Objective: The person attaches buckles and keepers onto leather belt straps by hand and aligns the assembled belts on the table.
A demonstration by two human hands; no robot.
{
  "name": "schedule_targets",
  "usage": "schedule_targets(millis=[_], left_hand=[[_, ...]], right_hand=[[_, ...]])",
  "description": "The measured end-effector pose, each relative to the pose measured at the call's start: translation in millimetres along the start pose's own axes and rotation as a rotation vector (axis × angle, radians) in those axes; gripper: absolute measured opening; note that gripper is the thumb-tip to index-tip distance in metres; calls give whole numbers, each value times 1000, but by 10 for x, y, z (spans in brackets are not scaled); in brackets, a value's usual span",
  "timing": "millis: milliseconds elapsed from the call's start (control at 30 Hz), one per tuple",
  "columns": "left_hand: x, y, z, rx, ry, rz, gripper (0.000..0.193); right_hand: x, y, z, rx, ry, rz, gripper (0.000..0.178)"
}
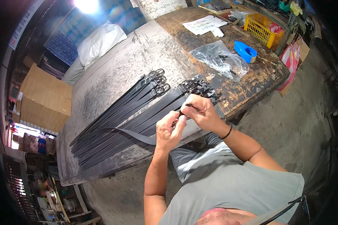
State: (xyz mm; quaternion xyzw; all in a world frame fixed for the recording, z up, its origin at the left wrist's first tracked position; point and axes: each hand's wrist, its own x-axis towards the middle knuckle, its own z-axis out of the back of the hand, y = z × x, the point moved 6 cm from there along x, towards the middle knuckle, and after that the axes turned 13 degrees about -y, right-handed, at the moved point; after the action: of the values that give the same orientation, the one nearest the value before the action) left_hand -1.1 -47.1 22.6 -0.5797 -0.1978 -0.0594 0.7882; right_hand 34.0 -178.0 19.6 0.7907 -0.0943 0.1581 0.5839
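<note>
At frame centre, the left hand (168, 130) and right hand (202, 111) pinch a strap (136, 136), probably best kept flat and untwisted.

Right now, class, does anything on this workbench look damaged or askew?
Yes. One black strap bows across the straighter straps near the left hand, so it looks askew. The workbench's brown end looks damaged: its surface is patchy and worn, with pale areas showing.

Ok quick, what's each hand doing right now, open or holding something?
Left hand: closed, apparently holding the black strap.
Right hand: closed, pinching a small dark piece; its kind can't be told.
</note>
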Motion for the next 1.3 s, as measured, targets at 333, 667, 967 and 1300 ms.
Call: schedule_targets(millis=[333,667,967,1300], left_hand=[[50,101,64,128,17,-143,14],[132,161,39,163,9,84,18],[19,139,116,723,79,-382,48],[-430,28,3054,1582,-556,-282,53]], right_hand=[[174,-13,190,-82,-268,154,13],[166,-246,161,-68,-280,148,13],[189,-213,505,-54,-307,-117,23],[303,-37,2190,-39,-744,-99,16]])
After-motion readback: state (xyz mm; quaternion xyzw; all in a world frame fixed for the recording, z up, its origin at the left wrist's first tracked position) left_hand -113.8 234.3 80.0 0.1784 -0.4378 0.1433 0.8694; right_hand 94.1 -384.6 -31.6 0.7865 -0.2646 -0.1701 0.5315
